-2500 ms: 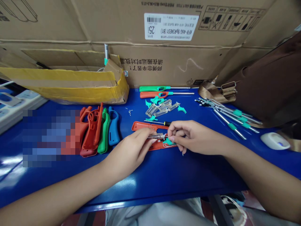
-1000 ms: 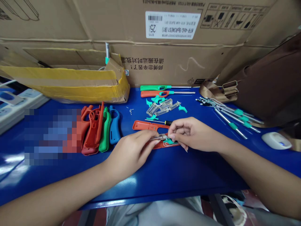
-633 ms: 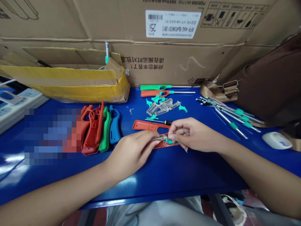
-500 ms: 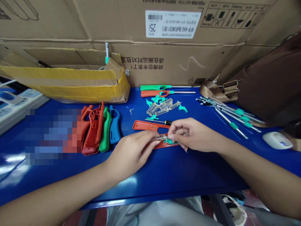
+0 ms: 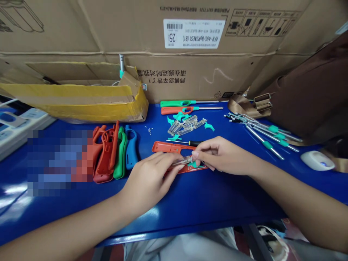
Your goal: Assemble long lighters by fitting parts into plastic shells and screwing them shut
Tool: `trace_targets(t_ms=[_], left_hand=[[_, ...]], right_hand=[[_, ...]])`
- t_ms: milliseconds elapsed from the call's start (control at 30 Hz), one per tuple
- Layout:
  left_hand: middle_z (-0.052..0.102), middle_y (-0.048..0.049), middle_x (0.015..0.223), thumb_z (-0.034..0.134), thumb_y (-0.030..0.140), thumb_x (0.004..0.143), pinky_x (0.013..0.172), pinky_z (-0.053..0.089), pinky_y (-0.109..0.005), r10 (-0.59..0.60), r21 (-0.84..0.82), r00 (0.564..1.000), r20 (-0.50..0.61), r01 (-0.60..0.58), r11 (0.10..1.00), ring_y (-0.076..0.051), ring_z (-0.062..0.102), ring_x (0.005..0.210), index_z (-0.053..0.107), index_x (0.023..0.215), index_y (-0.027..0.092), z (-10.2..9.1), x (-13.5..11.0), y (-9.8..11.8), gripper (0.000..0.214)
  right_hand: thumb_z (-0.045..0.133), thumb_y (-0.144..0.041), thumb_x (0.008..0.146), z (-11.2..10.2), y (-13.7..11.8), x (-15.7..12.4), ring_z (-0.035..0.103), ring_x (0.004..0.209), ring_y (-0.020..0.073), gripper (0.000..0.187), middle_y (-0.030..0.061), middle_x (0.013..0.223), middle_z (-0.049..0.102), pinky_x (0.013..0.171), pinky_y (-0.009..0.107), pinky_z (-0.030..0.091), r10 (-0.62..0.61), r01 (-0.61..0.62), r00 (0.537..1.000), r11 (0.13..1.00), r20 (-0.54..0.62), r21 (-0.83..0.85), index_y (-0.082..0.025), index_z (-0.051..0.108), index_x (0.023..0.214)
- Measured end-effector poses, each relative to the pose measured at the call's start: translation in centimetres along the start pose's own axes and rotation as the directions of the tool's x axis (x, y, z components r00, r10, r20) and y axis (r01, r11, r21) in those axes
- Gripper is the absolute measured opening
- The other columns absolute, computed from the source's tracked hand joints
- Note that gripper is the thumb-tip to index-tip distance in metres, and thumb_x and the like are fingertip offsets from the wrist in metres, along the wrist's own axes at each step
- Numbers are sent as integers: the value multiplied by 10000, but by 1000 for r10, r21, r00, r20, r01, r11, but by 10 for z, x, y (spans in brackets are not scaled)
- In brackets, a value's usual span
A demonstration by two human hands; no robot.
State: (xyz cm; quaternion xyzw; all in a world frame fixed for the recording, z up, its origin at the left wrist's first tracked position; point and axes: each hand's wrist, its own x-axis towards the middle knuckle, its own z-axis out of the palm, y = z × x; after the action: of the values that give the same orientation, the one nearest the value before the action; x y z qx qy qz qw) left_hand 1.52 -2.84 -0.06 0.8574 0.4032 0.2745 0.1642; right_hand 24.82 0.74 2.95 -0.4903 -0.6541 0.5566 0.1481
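The left hand (image 5: 150, 175) pinches the clear tube (image 5: 186, 160) — its length pointing at the right hand (image 5: 219, 155), whose grip I cannot tell.

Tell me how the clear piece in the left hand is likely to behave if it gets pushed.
The clear piece is probably light, since the left hand holds it in just a pinch. It's likely stiff rather than floppy, as it looks straight in that grip. Its glossy surface suggests it might slide fairly easily.
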Motion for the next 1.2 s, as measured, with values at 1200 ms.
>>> trace_targets(t_ms=[1200], left_hand=[[755, -45, 1040, 571, 221, 1006, 835, 561, -299, -7, -129, 1000, -11, 5, 992, -177, 714, 917, 645, 1127, 183, 2, 2, -5, 147]], right_hand=[[767, -352, 792, 1, -1, 1, 564, 597, 92, 211, 21, 736, 710, 557, 222, 453, -27, 33, 999, 987, -35, 158, -153, 713, 833]])
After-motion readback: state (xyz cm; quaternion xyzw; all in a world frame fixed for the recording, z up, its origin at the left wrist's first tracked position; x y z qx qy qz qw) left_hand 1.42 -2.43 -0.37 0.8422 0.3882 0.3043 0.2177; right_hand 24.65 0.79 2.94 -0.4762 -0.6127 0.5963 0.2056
